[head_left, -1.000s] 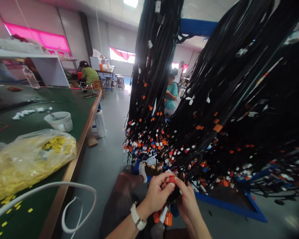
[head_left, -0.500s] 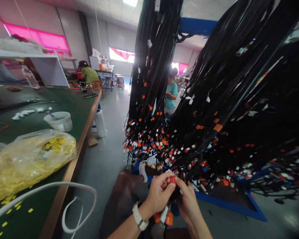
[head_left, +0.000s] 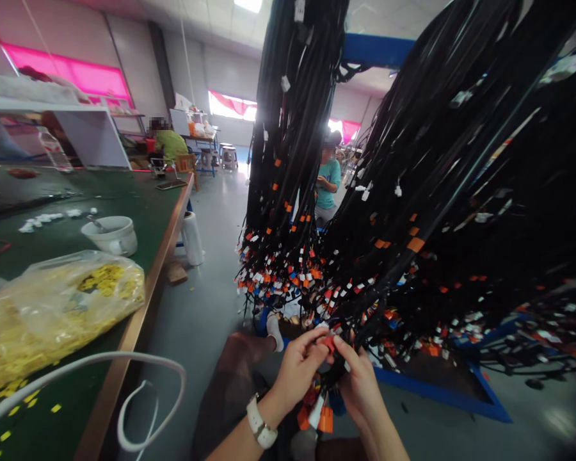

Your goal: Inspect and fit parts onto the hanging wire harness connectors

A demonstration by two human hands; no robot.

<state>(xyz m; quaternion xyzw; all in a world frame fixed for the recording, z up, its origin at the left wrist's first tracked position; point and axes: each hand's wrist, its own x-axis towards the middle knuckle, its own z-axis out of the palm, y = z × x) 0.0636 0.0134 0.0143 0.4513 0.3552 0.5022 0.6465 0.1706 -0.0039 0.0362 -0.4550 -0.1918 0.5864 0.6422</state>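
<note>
This was a workshop, a factory floor crowded with wiring. Thick bundles of black cable (head_left: 292,134), tipped with small white, orange, red and blue connectors (head_left: 314,274), hung from a blue frame (head_left: 377,51). A long green worktop (head_left: 148,218) bore a clear bag (head_left: 43,272) of small yellow pieces (head_left: 100,280), with more scattered loose beside it. Grey floor (head_left: 216,243) ran back past stools (head_left: 229,158) to pale walls (head_left: 132,57) and pink-covered windows (head_left: 67,70), with a person in green (head_left: 173,145) and another in teal (head_left: 330,176) farther off.

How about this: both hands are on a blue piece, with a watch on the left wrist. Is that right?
Only the colour is wrong: the head view shows the left hand and right hand on a small red piece, not blue.
</note>
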